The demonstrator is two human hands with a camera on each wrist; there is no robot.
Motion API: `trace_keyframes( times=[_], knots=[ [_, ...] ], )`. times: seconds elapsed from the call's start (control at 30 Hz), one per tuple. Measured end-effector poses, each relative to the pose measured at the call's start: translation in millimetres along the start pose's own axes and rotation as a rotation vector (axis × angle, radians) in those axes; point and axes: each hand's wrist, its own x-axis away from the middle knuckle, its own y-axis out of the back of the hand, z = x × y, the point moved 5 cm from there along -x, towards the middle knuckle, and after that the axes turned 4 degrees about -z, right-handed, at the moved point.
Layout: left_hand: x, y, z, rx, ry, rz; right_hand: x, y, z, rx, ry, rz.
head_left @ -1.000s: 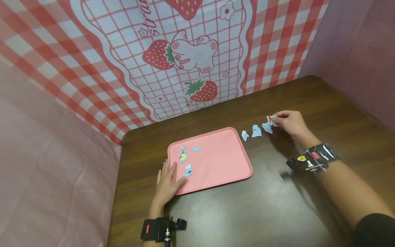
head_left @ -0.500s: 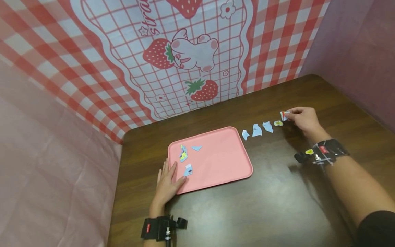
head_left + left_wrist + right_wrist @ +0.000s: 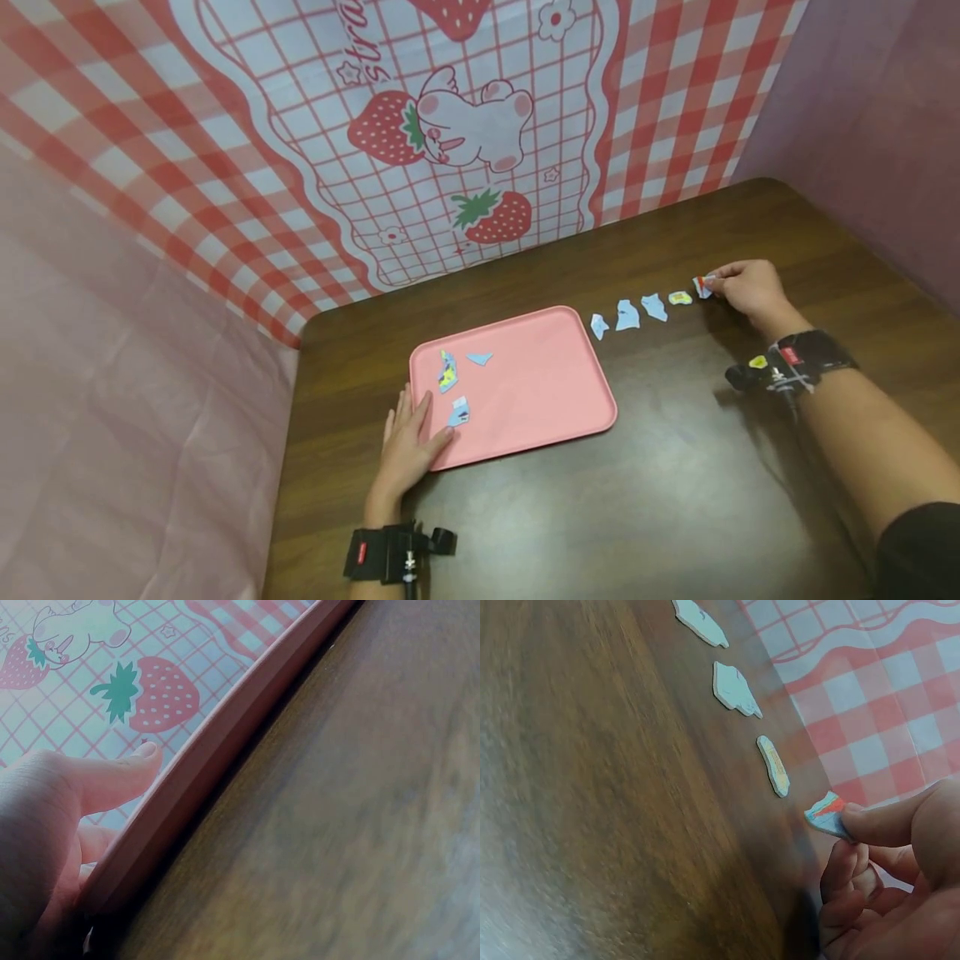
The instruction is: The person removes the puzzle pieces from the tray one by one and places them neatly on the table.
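- the red-marked piece was at the far right end of a row on the bench, tilted; whether it touched the surface could not be told.
- the right hand pinched it by one edge between thumb and fingers, little gap between them.
- the left hand lay with fingers spread at the near left corner of the pink tray, thumb extended, gripping no piece.
- the held piece looked light and stiff, probably thin board; a gentle pinch on opposite edges seemed best, as its narrow points might have bent or chipped.
- its outline was jagged, its face printed; the yellow piece just beside it was rounded, and three pale blue pieces nearer the tray were angular.
- the tray seemed smooth plastic, low-rimmed with rounded corners; three more pieces inside might have slid easily.
- the bench had brown wood grain; behind hung checked, strawberry-printed cloth.
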Motion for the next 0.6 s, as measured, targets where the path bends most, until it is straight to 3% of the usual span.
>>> trace_keyframes(
  times=[0.23,0.6],
  knots=[
    [-0.3,-0.7,-0.4,-0.005,0.007,0.004,-3.6,5,-3,0.181,0.016,0.006],
    [-0.2,0.2,-0.7,-0.013,0.015,0.009,-11.0,2,-8,0.274,0.06,-0.017]
  ],
)
